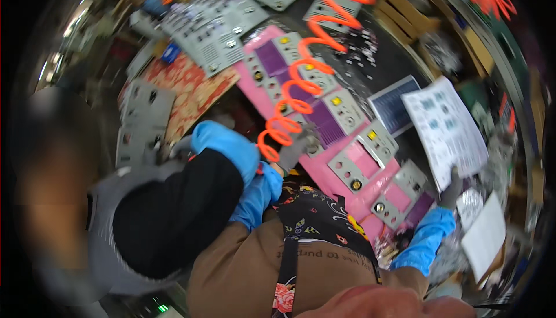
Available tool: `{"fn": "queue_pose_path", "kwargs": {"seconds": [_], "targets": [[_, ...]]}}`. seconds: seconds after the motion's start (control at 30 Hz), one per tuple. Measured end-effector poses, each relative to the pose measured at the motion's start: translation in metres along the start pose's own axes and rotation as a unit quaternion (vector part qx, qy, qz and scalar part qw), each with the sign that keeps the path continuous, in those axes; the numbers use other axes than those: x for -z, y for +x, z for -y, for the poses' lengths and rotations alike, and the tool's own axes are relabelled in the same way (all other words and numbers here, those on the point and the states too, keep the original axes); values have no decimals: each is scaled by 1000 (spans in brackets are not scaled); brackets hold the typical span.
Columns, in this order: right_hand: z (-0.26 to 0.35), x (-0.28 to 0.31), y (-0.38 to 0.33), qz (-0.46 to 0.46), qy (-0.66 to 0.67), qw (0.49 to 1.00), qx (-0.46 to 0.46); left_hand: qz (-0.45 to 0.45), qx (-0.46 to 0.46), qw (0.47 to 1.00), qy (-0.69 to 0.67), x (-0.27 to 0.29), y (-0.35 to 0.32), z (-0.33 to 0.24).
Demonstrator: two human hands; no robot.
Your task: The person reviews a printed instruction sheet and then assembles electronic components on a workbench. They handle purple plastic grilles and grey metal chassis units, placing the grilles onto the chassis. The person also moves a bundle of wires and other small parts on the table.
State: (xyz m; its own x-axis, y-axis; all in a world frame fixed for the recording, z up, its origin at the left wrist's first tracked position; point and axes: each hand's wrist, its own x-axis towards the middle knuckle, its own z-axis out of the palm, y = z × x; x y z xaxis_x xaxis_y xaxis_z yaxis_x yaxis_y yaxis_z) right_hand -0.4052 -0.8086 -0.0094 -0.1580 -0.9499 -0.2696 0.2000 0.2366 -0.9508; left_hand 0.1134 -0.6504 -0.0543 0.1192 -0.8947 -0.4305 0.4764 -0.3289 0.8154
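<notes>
My right hand (pixel 452 188), in a grey glove and blue sleeve cover, grips the lower edge of a white printed sheet (pixel 443 124). The sheet stands tilted above the bench's right side. My left hand (pixel 294 149), also grey-gloved, is at the near-left edge of a grey metal panel (pixel 346 111) with a purple film-covered window. Its fingers are blurred, so their grip cannot be told. An orange coiled hose (pixel 301 69) passes just above that hand. Nearer me lie a panel with an open window (pixel 370 144) and another grey panel (pixel 399 193), on pink sheeting (pixel 318 170).
A co-worker's black sleeve (pixel 179 214) and blue sleeve cover (pixel 226 144) reach in close on my left. More grey panels (pixel 208 28) lie stacked at the back left. A dark blue-framed plate (pixel 394 105) is beside the sheet. Cardboard boxes (pixel 405 14) stand at the back right.
</notes>
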Motion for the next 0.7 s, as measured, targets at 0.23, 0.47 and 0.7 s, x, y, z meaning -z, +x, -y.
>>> {"fn": "queue_pose_path", "kwargs": {"seconds": [0.23,0.47,0.7], "targets": [[-56,79,87,-23,-128,990,-46,0,39,984,176,-12,-52,14],[95,-69,11,52,-372,895,241,55,-19,966,254,-41,-24,-4],[218,-250,-202,551,-317,690,346,156,-232,782,557,-66,-43,-20]]}}
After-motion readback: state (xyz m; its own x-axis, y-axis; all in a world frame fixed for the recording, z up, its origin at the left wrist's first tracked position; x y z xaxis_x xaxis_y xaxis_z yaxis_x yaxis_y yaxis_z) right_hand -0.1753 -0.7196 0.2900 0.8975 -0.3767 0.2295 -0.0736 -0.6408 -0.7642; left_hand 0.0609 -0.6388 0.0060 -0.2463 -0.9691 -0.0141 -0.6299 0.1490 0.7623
